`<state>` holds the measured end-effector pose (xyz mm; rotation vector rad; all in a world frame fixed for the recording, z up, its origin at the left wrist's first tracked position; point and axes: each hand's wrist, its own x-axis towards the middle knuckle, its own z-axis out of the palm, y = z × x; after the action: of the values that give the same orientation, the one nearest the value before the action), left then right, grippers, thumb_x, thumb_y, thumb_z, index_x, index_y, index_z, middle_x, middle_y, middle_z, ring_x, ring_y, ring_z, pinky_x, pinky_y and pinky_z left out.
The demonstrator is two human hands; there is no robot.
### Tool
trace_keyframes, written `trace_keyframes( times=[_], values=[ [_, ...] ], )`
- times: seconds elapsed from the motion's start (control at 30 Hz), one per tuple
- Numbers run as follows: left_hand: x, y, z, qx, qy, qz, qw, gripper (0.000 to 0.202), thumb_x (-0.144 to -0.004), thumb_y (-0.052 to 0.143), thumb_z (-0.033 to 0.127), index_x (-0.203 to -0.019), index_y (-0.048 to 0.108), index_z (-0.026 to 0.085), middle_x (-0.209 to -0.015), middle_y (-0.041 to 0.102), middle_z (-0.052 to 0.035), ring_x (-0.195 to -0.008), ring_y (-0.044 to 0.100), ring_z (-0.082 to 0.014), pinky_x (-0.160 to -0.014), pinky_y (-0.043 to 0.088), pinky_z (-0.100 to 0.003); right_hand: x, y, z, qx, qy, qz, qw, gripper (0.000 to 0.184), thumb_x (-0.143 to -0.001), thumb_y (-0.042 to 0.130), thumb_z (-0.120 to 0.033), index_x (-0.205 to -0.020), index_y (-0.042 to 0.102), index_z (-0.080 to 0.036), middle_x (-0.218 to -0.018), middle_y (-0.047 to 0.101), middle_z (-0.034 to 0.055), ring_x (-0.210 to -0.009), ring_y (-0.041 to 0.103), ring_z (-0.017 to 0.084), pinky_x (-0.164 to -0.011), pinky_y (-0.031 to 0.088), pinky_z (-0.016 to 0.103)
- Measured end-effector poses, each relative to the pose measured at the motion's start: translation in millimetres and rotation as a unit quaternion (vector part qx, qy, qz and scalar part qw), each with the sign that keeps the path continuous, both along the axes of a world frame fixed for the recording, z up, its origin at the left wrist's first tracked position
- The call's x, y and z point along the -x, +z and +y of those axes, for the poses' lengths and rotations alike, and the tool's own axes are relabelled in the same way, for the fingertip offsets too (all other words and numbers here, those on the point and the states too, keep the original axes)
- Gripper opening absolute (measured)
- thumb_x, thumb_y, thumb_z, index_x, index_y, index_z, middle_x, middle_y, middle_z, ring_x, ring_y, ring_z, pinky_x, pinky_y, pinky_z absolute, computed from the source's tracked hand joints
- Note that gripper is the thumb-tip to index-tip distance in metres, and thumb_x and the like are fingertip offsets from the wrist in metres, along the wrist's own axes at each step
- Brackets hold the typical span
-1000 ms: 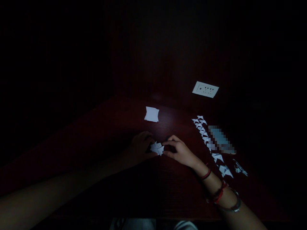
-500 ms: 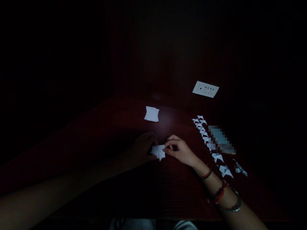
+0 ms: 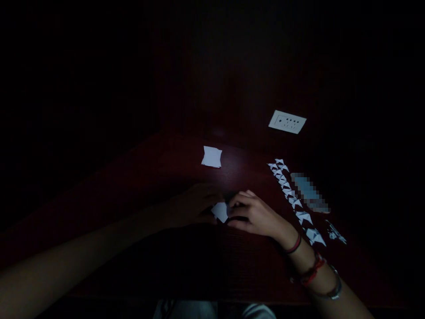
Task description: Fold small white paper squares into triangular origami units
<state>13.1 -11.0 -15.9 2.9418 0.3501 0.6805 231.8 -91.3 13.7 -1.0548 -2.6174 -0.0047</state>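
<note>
A small piece of folded white paper (image 3: 220, 212) lies between my hands over the dark red table. In deep shadow, my left hand (image 3: 202, 201) reaches around its left side, fingers above and thumb below. My right hand (image 3: 254, 212) is bent around the right edge, fingertips and thumb at the paper. Part of the paper's outline is hidden behind the fingers. Beyond my hands rests a stack of square white paper (image 3: 211, 157). Folded white paper pieces (image 3: 288, 191) run in a row to the right of my right hand.
A blurred-out bluish flat object (image 3: 310, 192) lies right of the row, with small white scraps (image 3: 336, 232) closer to me. A white socket plate (image 3: 287, 122) is on the dark wall behind. The table's front edge (image 3: 229, 302) runs above my knees.
The paper between my hands has gone from a pointed, star-like outline with several tips to a smaller, compact shape. My right hand has closed in lower around it.
</note>
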Motion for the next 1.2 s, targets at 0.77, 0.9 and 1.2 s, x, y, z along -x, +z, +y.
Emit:
trace_keyframes(
  times=[0.77, 0.9, 1.2],
  values=[
    [4, 9.8, 1, 0.017, -0.078, 0.055, 0.995, 0.021, -0.086, 0.049, 0.025, -0.105, 0.059, 0.023, -0.110, 0.056, -0.0029, -0.104, 0.047, -0.0172, -0.092, 0.035, -0.029, -17, -6.4, 9, 0.065, -0.005, 0.019, 0.998, 0.021, -0.080, 0.053, -0.016, -0.098, 0.065, -0.017, -0.093, 0.058, 0.0055, -0.086, 0.053, 0.014, -0.081, 0.042, 0.027],
    [3, 8.7, 4, 0.016, -0.081, 0.056, 0.995, 0.023, -0.086, 0.048, 0.024, -0.106, 0.058, 0.025, -0.112, 0.055, -0.0029, -0.105, 0.047, -0.0176, -0.092, 0.035, -0.030, -16, -7.5, 7, 0.068, -0.007, 0.018, 0.998, 0.022, -0.080, 0.052, -0.017, -0.099, 0.064, -0.016, -0.095, 0.058, 0.0060, -0.087, 0.053, 0.014, -0.082, 0.042, 0.027],
    [8, 4.3, 6, -0.006, -0.085, 0.049, 0.995, 0.042, -0.075, 0.047, 0.005, -0.111, 0.055, 0.025, -0.116, 0.053, -0.0036, -0.110, 0.044, -0.0189, -0.094, 0.034, -0.033, -13, -4.1, 7, 0.084, -0.007, 0.028, 0.996, 0.020, -0.079, 0.051, -0.015, -0.094, 0.065, -0.016, -0.094, 0.057, 0.0057, -0.085, 0.053, 0.014, -0.080, 0.043, 0.027]
  ],
)
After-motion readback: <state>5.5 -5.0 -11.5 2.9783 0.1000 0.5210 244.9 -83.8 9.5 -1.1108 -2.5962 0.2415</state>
